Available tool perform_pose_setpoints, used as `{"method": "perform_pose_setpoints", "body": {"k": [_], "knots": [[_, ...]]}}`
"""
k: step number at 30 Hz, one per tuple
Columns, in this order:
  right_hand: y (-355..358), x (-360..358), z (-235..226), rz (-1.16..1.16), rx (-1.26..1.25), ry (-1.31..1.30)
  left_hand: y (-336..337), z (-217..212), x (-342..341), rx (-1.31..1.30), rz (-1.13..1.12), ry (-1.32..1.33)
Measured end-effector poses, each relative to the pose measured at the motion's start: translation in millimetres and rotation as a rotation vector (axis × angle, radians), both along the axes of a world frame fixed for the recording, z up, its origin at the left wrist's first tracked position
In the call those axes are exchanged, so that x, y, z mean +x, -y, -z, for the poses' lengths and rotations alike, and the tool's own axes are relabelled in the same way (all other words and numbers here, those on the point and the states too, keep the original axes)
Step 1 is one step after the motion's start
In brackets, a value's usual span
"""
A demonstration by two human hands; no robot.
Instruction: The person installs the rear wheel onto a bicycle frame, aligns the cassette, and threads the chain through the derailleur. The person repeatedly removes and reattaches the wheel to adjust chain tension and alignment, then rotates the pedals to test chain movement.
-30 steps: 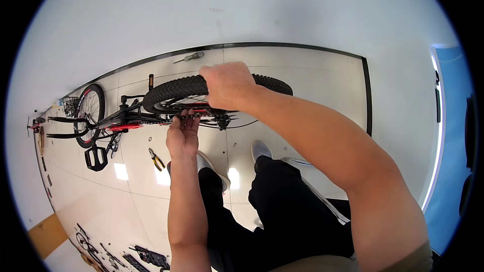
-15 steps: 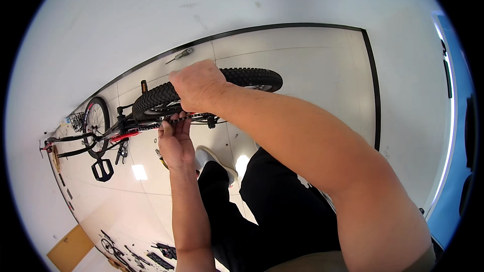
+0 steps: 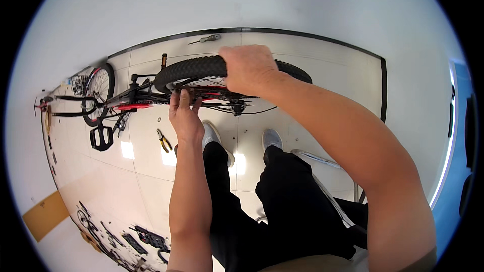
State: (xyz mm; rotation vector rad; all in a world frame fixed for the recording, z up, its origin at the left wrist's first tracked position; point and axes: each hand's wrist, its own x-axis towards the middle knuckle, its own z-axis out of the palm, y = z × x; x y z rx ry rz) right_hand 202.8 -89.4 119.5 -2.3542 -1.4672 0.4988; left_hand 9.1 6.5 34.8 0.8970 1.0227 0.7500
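The bicycle (image 3: pixel 151 98) stands upside down on the pale tiled floor (image 3: pixel 151 171), and everything else is placed from it. Its rear wheel (image 3: pixel 196 68), with a knobby black tyre, is the part nearest the person. The right hand (image 3: pixel 249 68) lies over the top of that tyre, fingers curled down and closed around the tread. The left hand (image 3: pixel 185 116) reaches up from below to the red frame tube beside the wheel's hub, fingers held close together with the tips at the frame; whether they pinch anything cannot be told. The front wheel (image 3: pixel 97 93) is at the bicycle's far end, away from the hands. A loose black pedal (image 3: pixel 101 137) lies on the floor just beneath the frame, and yellow-handled pliers (image 3: pixel 164 141) lie near it, closer to the person's grey shoes (image 3: pixel 272 138). A screwdriver (image 3: pixel 205 39) rests beyond the rear wheel, against the wall's dark skirting.
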Motion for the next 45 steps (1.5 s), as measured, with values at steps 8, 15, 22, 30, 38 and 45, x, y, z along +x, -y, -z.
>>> {"method": "perform_pose_setpoints", "body": {"k": [8, 15, 22, 30, 38, 45], "knots": [[-5, -5, 6, 0.028, 0.040, 0.105, -35, 13, -29, -0.126, 0.020, -0.104], [-12, -11, -3, 0.044, -0.036, 0.141, -6, 85, -45, -0.411, -0.025, -0.306], [-14, -11, 7, 0.031, 0.022, 0.196, 56, 145, -23, -0.859, 0.015, -0.050], [-9, -10, 15, 0.024, 0.035, 0.198, 78, 138, 9, -0.996, -0.074, 0.255], [-13, -10, 14, 0.009, 0.022, 0.203, 78, 146, 17, -0.889, -0.239, 0.187], [-13, -7, 14, 0.022, 0.021, 0.209, 107, 160, 39, -1.125, -0.489, 0.172]]}}
